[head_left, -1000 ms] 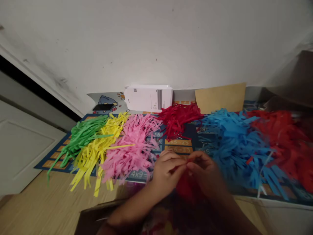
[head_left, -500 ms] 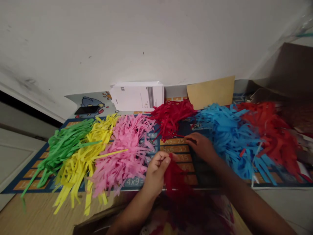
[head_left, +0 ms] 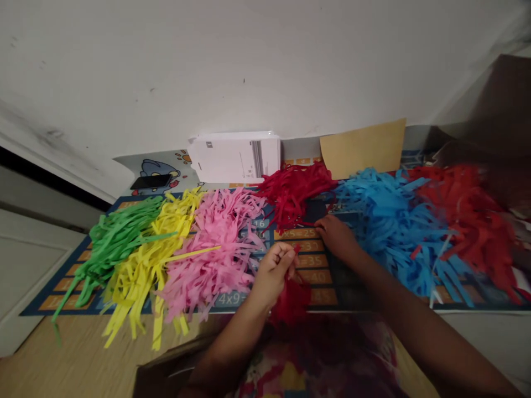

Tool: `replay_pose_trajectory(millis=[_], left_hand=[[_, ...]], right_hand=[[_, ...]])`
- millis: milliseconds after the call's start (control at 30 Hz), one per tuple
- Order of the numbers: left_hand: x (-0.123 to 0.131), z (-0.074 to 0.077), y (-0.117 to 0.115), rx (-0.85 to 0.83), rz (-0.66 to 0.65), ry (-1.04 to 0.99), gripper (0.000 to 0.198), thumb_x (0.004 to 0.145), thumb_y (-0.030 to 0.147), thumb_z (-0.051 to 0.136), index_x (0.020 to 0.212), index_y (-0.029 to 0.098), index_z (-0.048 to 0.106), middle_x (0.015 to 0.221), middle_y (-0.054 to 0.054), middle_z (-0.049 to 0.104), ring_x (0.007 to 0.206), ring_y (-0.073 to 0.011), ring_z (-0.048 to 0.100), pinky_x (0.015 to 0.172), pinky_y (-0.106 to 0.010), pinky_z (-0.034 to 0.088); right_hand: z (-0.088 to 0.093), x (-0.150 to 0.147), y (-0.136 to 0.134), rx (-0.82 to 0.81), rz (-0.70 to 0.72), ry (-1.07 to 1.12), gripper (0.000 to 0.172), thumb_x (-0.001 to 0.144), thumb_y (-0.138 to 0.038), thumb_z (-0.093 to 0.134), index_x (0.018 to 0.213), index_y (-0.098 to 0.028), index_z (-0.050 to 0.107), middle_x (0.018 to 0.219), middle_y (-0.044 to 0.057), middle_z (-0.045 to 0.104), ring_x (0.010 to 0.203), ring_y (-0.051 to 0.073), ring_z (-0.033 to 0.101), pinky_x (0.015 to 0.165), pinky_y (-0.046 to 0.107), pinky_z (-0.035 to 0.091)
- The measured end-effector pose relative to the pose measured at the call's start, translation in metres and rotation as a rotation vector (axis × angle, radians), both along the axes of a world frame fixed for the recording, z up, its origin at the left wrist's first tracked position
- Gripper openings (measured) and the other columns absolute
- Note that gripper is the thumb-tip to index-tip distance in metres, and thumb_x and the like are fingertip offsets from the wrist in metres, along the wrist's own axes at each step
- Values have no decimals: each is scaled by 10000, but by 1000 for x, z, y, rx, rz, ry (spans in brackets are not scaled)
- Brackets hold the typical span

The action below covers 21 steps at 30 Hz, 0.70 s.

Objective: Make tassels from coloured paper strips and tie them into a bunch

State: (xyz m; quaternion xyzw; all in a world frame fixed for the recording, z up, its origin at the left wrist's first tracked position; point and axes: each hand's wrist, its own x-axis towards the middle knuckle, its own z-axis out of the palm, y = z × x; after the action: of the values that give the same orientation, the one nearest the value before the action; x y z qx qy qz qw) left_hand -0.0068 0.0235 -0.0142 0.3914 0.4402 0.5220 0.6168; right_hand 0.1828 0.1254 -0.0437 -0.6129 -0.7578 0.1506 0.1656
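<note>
dark box rim (head_left: 168, 367) at seven o'clock, contents unclear; left hand (head_left: 272, 276) pinching red paper-strip bunch (head_left: 292, 301), long axis hanging downward; right hand (head_left: 336, 237) flat, fingers together, on times-table mat (head_left: 317, 279).

A times-table mat (head_left: 315, 297) lies on a wooden surface (head_left: 74, 354), its far edge against a wall (head_left: 249, 66). Five piles of paper strips cover it. Three sit side by side at the left, touching and overlapping: first (head_left: 110, 249), second (head_left: 149, 260), third (head_left: 211, 254). Two more sit at the right, also touching: (head_left: 388, 232) and (head_left: 468, 221). A sixth pile (head_left: 294, 190) lies at the far edge, between those groups. Behind it, a stack of papers (head_left: 234, 157) and a card sheet (head_left: 363, 148) lean on the wall, with a phone (head_left: 151, 182) left of the stack. The left hand (head_left: 271, 276) holds a bunch of strips (head_left: 292, 301) over the mat's near edge; the right hand (head_left: 337, 239) rests on the mat, just left of the right-hand group.
</note>
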Motion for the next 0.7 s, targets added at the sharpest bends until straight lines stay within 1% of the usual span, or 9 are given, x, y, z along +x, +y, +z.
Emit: replay_pose_trajectory(millis=[67,133,200,300,367,467,533,600,700], left_hand=[[0,-1,-2,39,0,93,361,828,508,667,840,168,545,687,32,595,491,-60,444,488,-194,328],[-1,0,-5,86,20,217,309,853,464,644,834,164,574,677,30,584,533,-76,468,530,-204,356],[-2,2,-7,138,43,340,260,859,413,636,812,159,607,689,17,595,594,-98,509,582,-216,392],[-2,5,-9,185,30,425,216,871,363,614,814,158,652,727,-6,643,656,-128,574,622,-232,430],[0,6,-10,224,9,465,194,886,330,596,833,161,676,747,-17,673,673,-136,600,634,-236,442],[4,6,-11,328,-25,558,163,892,283,602,845,167,707,775,-30,705,712,-145,628,675,-242,458],[5,6,-12,392,-48,612,155,900,262,602,848,174,719,773,-32,714,714,-148,637,685,-245,463],[6,7,-12,451,-63,653,144,905,245,609,854,180,727,764,-30,715,709,-149,639,682,-247,464],[6,8,-12,524,-84,674,112,904,214,625,873,183,729,794,-33,732,735,-150,653,699,-246,471]], right_hand=[[7,4,-7,33,-27,11,188,901,-139,536,944,-153,719,1006,125,687,956,244,642,809,328,478],[18,10,-21,81,-29,75,201,918,-174,517,973,-170,710,995,102,697,938,229,647,817,331,489],[31,14,-42,100,42,257,176,919,-260,553,944,-207,719,960,62,708,906,209,658,819,321,504],[43,15,-74,16,167,563,167,870,-371,640,906,-254,754,977,32,716,912,201,673,810,308,526],[43,12,-91,-39,161,661,166,852,-375,657,919,-273,770,996,31,718,929,200,677,809,306,536],[37,6,-107,-89,40,787,158,823,-372,684,906,-264,764,935,33,733,871,198,689,775,309,557],[31,3,-112,-139,-59,861,184,794,-386,714,914,-249,744,895,33,744,823,201,698,736,310,570],[26,3,-114,-167,-125,890,207,777,-401,732,904,-238,730,865,34,747,787,201,700,708,309,574],[22,5,-116,-161,-151,885,207,773,-412,740,874,-232,723,840,34,744,768,198,697,710,311,574]])
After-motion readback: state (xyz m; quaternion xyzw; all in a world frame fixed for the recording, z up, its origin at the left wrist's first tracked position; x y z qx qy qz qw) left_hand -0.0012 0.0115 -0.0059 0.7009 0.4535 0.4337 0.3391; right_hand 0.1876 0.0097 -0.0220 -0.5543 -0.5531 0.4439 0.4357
